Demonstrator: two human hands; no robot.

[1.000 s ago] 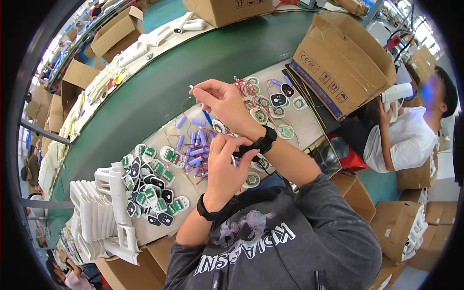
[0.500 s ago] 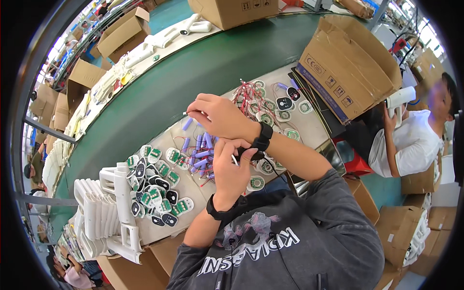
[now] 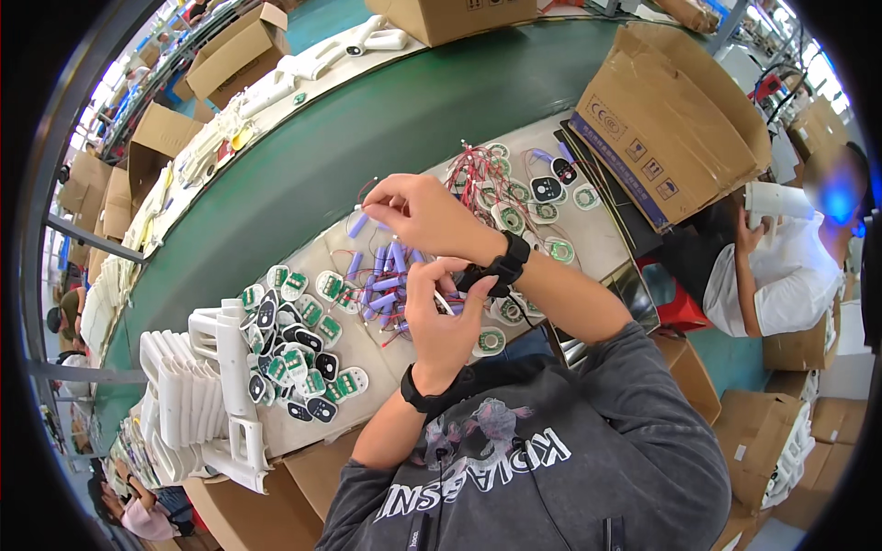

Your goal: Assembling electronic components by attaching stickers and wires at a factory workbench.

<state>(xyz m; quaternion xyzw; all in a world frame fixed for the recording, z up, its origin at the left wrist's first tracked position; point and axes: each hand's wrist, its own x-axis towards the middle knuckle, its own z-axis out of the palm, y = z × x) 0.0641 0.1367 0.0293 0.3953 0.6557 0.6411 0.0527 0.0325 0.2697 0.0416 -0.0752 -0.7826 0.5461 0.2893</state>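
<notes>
My left hand is closed round a small black-and-white part, mostly hidden by the fingers. Above it, my right hand reaches leftward with thumb and forefinger pinched on a thin red wire. Just beside those fingertips lies a purple battery cell; whether the wire belongs to it is unclear. Beneath the hands is a pile of purple battery cells with red leads. White panels with green circuit boards lie left of the hands, some showing black faces.
White handle-shaped housings stand stacked at the table's left. Round circuit boards with red wires lie beyond my right forearm. A green conveyor belt curves behind. A large carton and a seated co-worker are at right.
My right hand has shifted slightly, its fingertips now closer to the single battery cell. A white tip that showed at its fingers is out of sight. The left hand stays nearly still.
</notes>
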